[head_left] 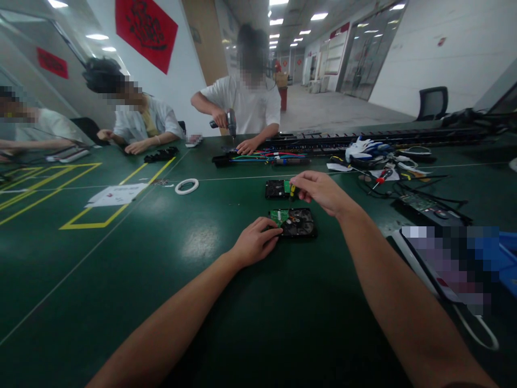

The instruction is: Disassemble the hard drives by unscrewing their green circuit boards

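In front of me a hard drive (304,226) lies flat on the green table, its green circuit board facing up. My left hand (256,240) grips its left edge, thumb and fingers bent around the near corner. Above that drive, my right hand (319,191) pinches a small screwdriver (293,191) with a yellow and black handle, pointing down. The tip is too dark to make out, so I cannot tell if it touches the drive. Just behind lies a second hard drive (274,188), partly covered by the screwdriver and my right fingers.
A white tape ring (187,186) and a paper sheet (117,195) lie to the left. On the right are gloves (365,150), a red screwdriver (382,178), cables and an open device (432,210). Across the table a person holds a power drill (231,124); others sit further left.
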`<state>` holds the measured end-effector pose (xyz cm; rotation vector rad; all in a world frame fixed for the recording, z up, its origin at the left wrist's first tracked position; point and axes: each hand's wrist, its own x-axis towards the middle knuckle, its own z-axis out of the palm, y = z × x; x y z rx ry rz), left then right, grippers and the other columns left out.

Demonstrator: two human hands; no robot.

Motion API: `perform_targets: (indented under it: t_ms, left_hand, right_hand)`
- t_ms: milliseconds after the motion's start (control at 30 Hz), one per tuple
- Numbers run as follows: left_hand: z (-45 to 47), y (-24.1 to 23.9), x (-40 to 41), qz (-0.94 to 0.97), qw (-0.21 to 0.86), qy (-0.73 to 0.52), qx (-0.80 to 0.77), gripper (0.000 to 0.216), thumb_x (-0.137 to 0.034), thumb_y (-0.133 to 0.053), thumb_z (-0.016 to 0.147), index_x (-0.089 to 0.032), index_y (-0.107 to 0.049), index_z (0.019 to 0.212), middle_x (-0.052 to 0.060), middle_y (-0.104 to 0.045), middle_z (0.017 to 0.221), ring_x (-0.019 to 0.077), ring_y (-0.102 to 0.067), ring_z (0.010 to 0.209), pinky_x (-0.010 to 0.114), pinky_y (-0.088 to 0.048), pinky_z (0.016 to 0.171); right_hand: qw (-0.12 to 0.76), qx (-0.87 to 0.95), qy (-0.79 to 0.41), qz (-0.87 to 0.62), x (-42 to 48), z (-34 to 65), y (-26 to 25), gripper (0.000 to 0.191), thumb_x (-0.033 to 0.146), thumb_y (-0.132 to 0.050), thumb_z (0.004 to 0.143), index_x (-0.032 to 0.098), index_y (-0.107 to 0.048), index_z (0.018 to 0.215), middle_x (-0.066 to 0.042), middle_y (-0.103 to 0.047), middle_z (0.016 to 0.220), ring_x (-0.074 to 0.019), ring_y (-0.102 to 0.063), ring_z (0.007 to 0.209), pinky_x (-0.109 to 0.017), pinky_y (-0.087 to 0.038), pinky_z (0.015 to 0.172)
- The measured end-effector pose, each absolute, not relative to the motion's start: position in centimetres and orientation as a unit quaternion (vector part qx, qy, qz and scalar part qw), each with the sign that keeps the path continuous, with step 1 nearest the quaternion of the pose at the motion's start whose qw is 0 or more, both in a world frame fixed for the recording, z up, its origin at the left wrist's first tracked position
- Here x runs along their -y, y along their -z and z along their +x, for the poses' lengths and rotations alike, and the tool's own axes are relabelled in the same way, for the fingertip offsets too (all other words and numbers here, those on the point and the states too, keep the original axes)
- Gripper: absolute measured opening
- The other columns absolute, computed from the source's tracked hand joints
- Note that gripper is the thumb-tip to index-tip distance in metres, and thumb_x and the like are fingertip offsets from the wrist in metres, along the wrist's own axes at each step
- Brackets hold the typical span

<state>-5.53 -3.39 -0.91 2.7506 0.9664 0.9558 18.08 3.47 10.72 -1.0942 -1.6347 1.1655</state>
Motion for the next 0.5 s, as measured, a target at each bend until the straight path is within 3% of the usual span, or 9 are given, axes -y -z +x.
perform_targets:
  t_ms: [200,400,500]
  left_hand:
    - [-5.52,0.86,3.37,0.897,0.035,-0.307,-0.316,0.033,-0.023,-0.056,0.096,-0.024,-0.064,0.128,0.011,-0.062,0.118,0.0247,-0.059,0.11,0.045,-0.056,0.091]
    - [-5.54,0.78,3.47,0.895,0.039,-0.313,-0.317,0.034,-0.023,-0.056,0.096,-0.025,-0.064,0.129,0.011,-0.062,0.118,0.0246,-0.059,0.11,0.045,-0.057,0.09]
    - [-5.56,0.84,3.46,0.895,0.037,-0.313,-0.317,0.034,-0.024,-0.056,0.096,-0.025,-0.064,0.129,0.011,-0.062,0.118,0.0247,-0.06,0.11,0.044,-0.056,0.091]
  right_hand:
    - [0.418,0.652,-0.486,-0.405,-3.23,18.14,-11.04,0.012,0.033,-0.066,0.09,0.022,-0.068,0.094,-0.006,-0.073,0.103,-0.0085,-0.053,0.057,-0.022,-0.035,0.042]
    - [0.433,0.615,-0.525,-0.398,-3.17,17.63,-11.13,0.012,0.029,-0.062,0.092,0.021,-0.07,0.093,-0.006,-0.07,0.089,-0.0114,-0.059,0.058,-0.026,-0.043,0.047]
    - [0.432,0.619,-0.518,-0.402,-3.3,17.73,-11.0,0.011,0.029,-0.063,0.092,0.021,-0.071,0.094,-0.004,-0.066,0.079,-0.0117,-0.059,0.058,-0.025,-0.042,0.047]
